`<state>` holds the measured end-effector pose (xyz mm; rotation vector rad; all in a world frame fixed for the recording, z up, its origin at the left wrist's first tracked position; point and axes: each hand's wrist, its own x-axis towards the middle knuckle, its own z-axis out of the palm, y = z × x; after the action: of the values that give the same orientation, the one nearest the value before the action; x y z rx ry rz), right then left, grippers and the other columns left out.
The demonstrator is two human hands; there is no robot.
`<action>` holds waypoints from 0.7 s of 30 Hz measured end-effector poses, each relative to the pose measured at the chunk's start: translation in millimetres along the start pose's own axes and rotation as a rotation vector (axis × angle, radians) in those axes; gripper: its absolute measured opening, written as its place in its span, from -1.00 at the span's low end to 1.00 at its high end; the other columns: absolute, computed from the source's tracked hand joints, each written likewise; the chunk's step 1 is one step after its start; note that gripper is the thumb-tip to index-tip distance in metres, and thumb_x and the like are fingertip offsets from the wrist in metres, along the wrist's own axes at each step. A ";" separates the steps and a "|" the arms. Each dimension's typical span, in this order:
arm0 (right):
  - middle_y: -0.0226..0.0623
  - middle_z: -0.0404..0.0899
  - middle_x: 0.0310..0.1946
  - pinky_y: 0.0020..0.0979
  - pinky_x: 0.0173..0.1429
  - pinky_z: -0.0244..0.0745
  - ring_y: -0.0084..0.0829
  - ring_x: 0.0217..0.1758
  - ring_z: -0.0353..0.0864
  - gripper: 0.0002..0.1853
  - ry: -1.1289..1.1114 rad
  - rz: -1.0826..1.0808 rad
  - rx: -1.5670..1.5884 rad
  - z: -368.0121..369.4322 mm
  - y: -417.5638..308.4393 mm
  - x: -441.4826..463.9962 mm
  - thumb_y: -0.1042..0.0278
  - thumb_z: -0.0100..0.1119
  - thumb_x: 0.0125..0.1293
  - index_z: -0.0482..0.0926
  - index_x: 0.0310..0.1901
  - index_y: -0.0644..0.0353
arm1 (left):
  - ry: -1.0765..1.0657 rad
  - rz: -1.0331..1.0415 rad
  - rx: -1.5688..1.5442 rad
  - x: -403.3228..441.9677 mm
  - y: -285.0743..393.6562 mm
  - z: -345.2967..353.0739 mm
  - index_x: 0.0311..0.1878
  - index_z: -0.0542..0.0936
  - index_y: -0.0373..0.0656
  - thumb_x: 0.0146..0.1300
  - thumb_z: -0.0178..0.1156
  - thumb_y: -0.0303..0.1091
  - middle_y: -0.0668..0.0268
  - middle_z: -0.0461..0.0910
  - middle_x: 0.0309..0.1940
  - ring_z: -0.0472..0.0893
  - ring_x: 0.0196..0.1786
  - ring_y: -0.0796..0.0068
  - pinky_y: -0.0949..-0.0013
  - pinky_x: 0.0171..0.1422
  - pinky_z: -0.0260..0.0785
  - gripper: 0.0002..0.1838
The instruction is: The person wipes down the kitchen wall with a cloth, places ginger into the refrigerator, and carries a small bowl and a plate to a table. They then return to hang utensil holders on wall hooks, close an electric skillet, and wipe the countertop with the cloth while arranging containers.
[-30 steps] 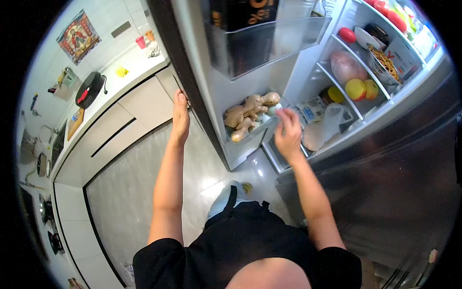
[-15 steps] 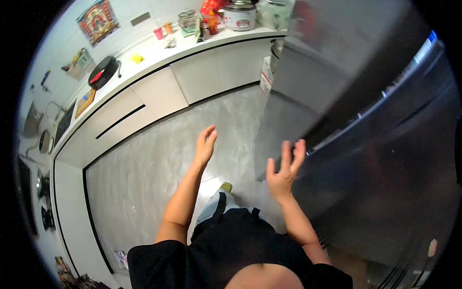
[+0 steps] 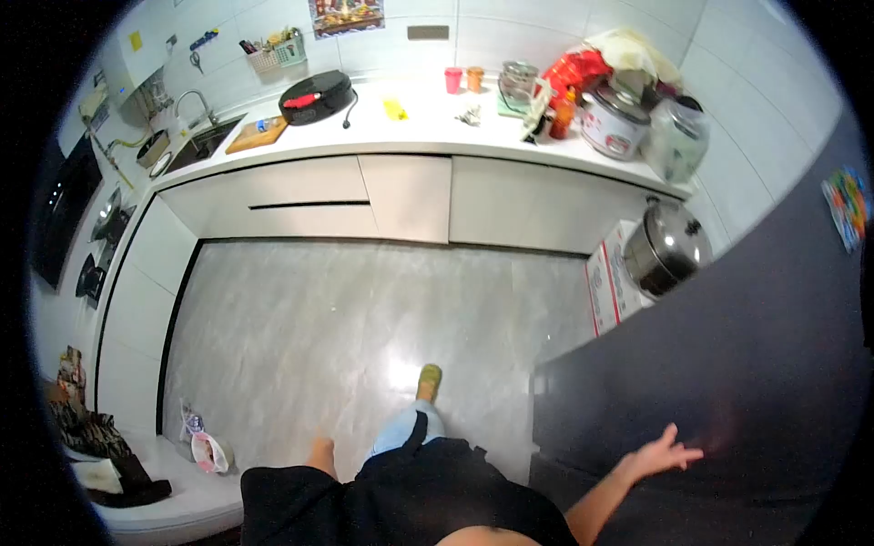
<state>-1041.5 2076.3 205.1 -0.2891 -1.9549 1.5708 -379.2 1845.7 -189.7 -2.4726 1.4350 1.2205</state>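
Note:
My right hand [image 3: 669,452] is held out at the lower right with its fingers apart and holds nothing. It is in front of the dark refrigerator [image 3: 692,364]; whether it touches the surface I cannot tell. My left hand [image 3: 320,452] is low beside my body, small and blurred, and its fingers do not show clearly. Nothing is visible in it. Below me, my foot in a green shoe [image 3: 430,380] is on the grey floor.
Ahead runs a white counter [image 3: 419,136] with a black electric pan [image 3: 316,97], a cutting board [image 3: 257,135], a rice cooker [image 3: 614,123] and a sink [image 3: 205,146]. A steamer pot [image 3: 666,247] stands on a box [image 3: 612,282] beside the refrigerator. A small bin [image 3: 211,452] is at left.
My view has swung to the right and more of the counter shows. The gap at the refrigerator door is no longer visible. Both hands have lowered, the right one moving outward.

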 end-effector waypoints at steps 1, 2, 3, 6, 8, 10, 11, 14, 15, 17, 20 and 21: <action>0.31 -0.51 0.48 -0.13 0.49 0.04 0.08 0.53 -0.04 -0.11 0.052 0.038 -0.066 7.0 1.5 5.7 0.36 0.14 0.35 -0.26 0.52 0.14 | -0.030 -0.106 -0.065 -10.8 13.5 -7.5 -0.32 0.64 -0.15 0.33 0.02 -0.18 0.11 0.61 -0.41 0.61 -0.26 0.15 0.09 -0.12 0.43 -0.71; 0.31 -0.49 0.48 -0.11 0.47 0.08 0.09 0.52 -0.03 -0.12 0.118 0.058 -0.114 16.5 -2.1 6.3 0.34 0.13 0.36 -0.25 0.52 0.10 | -0.043 -0.144 -0.104 -7.5 21.9 -8.3 -0.33 0.64 -0.15 0.33 0.02 -0.16 0.11 0.62 -0.42 0.62 -0.28 0.17 0.10 -0.13 0.43 -0.69; 0.31 -0.48 0.48 -0.09 0.46 0.12 0.10 0.52 -0.02 -0.13 0.187 0.079 -0.160 29.9 -6.4 4.7 0.33 0.12 0.36 -0.24 0.53 0.07 | -0.057 -0.148 -0.139 2.4 38.3 -7.5 -0.34 0.65 -0.15 0.32 0.03 -0.14 0.12 0.63 -0.43 0.63 -0.29 0.18 0.11 -0.14 0.44 -0.68; 0.11 -0.14 0.49 -0.13 0.41 0.27 0.00 0.48 0.14 -0.19 0.188 -0.093 -0.221 73.1 -18.1 -14.6 0.42 0.14 0.34 -0.10 0.51 0.12 | -0.080 -0.043 -0.225 48.6 126.3 -16.4 -0.37 0.68 -0.15 0.32 0.03 -0.09 0.14 0.65 -0.47 0.65 -0.33 0.21 0.13 -0.18 0.45 -0.63; -0.05 0.05 0.47 -0.14 0.43 0.25 -0.09 0.45 0.21 -0.18 0.026 -0.414 -0.253 123.2 -39.0 -43.2 0.59 0.14 0.27 -0.07 0.49 0.21 | -0.083 0.105 -0.257 104.8 224.9 -22.0 -0.39 0.69 -0.15 0.31 0.04 -0.05 0.15 0.66 -0.49 0.66 -0.36 0.24 0.15 -0.21 0.46 -0.60; -0.01 0.08 0.44 -0.18 0.44 0.22 -0.11 0.40 0.28 -0.18 -0.311 -0.391 -0.043 195.6 -69.9 -92.4 0.61 0.12 0.25 -0.06 0.49 0.20 | -0.133 0.079 -0.093 184.5 343.4 -20.6 -0.42 0.69 -0.24 0.38 -0.04 0.03 0.12 0.65 -0.57 0.64 -0.46 0.30 0.19 -0.28 0.46 -0.46; 0.03 0.11 0.41 -0.18 0.40 0.26 -0.09 0.38 0.31 -0.21 -0.474 -0.288 0.120 229.2 -78.4 -113.3 0.58 0.13 0.27 -0.04 0.48 0.21 | -0.125 0.185 -0.240 217.5 391.8 -12.8 -0.34 0.69 -0.23 0.38 -0.03 -0.01 0.13 0.64 -0.55 0.63 -0.47 0.32 0.19 -0.28 0.46 -0.51; -0.01 0.45 0.15 -0.29 0.15 0.49 -0.28 0.04 0.57 -0.27 -0.821 -0.063 0.163 329.8 -91.4 -170.9 0.50 0.13 0.33 0.01 0.46 0.22 | -0.101 0.247 -0.437 174.7 583.4 -54.6 -0.22 0.66 -0.19 0.29 0.02 -0.33 0.09 0.64 -0.41 0.64 -0.33 0.21 0.19 -0.20 0.48 -0.76; -0.03 0.46 0.14 -0.33 0.10 0.51 -0.33 -0.02 0.58 -0.29 -0.959 0.064 0.132 361.1 -97.1 -185.3 0.50 0.12 0.33 0.04 0.46 0.20 | 0.077 0.480 -0.310 182.8 617.6 -50.0 -0.20 0.65 -0.18 0.21 0.04 -0.42 0.10 0.63 -0.42 0.64 -0.30 0.18 0.20 -0.19 0.48 -0.79; -0.03 0.47 0.13 -0.35 0.08 0.51 -0.36 -0.04 0.58 -0.33 -1.158 0.198 0.111 426.4 -101.5 -213.9 0.48 0.10 0.35 0.10 0.45 0.18 | 0.210 0.702 -0.186 182.4 670.0 -51.6 -0.16 0.63 -0.16 0.08 0.05 -0.55 0.09 0.63 -0.37 0.62 -0.22 0.12 0.19 -0.15 0.48 -0.73; 0.01 0.42 0.19 -0.28 0.20 0.43 -0.27 0.08 0.53 -0.38 -1.311 -0.038 0.105 531.8 -100.8 -246.5 0.43 0.09 0.35 0.18 0.43 0.17 | 0.128 0.711 -0.249 167.8 710.1 -69.1 -0.08 0.61 -0.14 -0.03 0.03 -0.65 0.06 0.61 -0.21 0.57 -0.05 0.08 0.16 -0.06 0.48 -0.59; 0.03 0.39 0.22 -0.24 0.25 0.38 -0.22 0.13 0.50 -0.38 -1.328 -0.282 0.082 570.6 -99.8 -252.6 0.40 0.10 0.34 0.21 0.42 0.16 | 0.140 0.732 -0.283 190.8 693.7 -53.3 -0.06 0.60 -0.14 -0.05 0.02 -0.67 0.06 0.59 -0.15 0.54 0.00 0.07 0.14 -0.02 0.48 -0.56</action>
<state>-1151.2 1456.1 154.3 1.3322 -2.5904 1.7787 -814.4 1289.6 -41.7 -2.2805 2.5039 1.4383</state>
